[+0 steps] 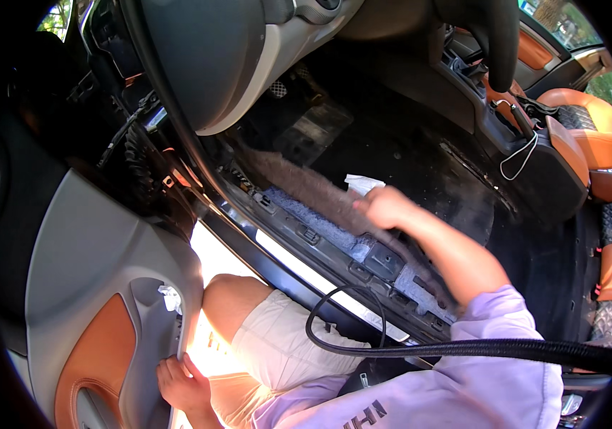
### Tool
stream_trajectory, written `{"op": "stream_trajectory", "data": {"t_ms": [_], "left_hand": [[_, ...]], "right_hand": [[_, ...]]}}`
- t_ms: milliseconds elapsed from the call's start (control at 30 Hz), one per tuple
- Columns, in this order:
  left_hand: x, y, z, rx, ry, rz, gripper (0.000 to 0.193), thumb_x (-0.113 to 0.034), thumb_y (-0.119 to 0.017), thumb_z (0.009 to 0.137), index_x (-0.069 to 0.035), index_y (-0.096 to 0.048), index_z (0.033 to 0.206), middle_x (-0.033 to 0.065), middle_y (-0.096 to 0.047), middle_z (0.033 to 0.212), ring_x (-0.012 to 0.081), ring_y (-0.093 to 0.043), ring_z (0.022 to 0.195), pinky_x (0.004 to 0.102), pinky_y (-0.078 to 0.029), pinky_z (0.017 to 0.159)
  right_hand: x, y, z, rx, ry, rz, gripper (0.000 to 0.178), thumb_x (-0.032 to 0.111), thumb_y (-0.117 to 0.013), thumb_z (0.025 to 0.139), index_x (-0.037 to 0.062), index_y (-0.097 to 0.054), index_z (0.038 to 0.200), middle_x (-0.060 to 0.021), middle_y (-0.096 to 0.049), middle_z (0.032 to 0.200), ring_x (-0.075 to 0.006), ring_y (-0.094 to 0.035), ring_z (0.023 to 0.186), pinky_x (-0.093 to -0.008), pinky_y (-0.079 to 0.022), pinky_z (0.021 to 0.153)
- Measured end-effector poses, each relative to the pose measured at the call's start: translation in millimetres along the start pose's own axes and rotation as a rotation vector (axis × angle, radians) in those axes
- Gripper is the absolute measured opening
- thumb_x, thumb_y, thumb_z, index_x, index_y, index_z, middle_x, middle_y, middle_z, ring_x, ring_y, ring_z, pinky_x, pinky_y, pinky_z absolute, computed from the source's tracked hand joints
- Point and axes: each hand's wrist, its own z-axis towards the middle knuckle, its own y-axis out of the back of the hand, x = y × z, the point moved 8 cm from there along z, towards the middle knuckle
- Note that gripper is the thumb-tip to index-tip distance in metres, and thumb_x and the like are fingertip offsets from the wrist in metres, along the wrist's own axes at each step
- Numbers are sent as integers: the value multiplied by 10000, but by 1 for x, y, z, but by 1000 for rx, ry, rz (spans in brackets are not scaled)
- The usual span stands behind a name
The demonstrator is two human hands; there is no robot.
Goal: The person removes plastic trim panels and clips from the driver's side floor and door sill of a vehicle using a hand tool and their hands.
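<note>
With bent fingers, my left hand (184, 386) is closed on the inner edge of the car's open door (91, 243), low in the view. My right hand (386, 208) reaches into the footwell, closed on the raised edge of a brown-grey floor carpet flap (306, 187). Right behind its fingers lies a white piece of paper or cloth (364, 184); whether the hand touches it I cannot tell. Blue-grey padding (320, 223) shows between the flap and the sill (299, 266). Beyond the flap the floor (427, 164) is bare and dark.
The steering wheel (495, 43) and dashboard (202, 57) hang over the footwell. Pedals (277, 89) sit at the far end. A centre console (527, 157) with a white cable (519, 159) stands to the right, orange seats (578, 129) beyond. A black hose (463, 348) crosses in front of me.
</note>
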Motion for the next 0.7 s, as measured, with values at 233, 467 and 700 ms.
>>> {"op": "stream_trajectory", "data": {"t_ms": [233, 467, 700], "left_hand": [[3, 5, -2, -48, -35, 38, 271, -245, -578, 1048, -6, -561, 920, 183, -604, 908, 425, -616, 855, 513, -510, 713], [2, -1, -1, 31, 11, 35, 308, -275, -555, 1063, 13, -580, 958, 205, -611, 939, 443, -619, 878, 525, -506, 733], [10, 0, -3, 23, 66, 37, 361, -317, -545, 1079, 24, -584, 966, 238, -623, 954, 488, -619, 885, 550, -502, 722]], "right_hand": [[-70, 179, -21, -183, -120, -235, 506, 474, -644, 1031, -11, -787, 1047, -252, -751, 1023, -416, -719, 1012, -468, -563, 902], [-139, 180, 10, -369, -133, -112, 581, 548, -598, 1033, -4, -777, 1064, -251, -744, 1077, -413, -707, 1050, -479, -545, 929], [-124, 150, -32, -769, -86, -234, 520, 552, -606, 1018, 51, -732, 963, -174, -721, 965, -400, -708, 952, -502, -569, 812]]}}
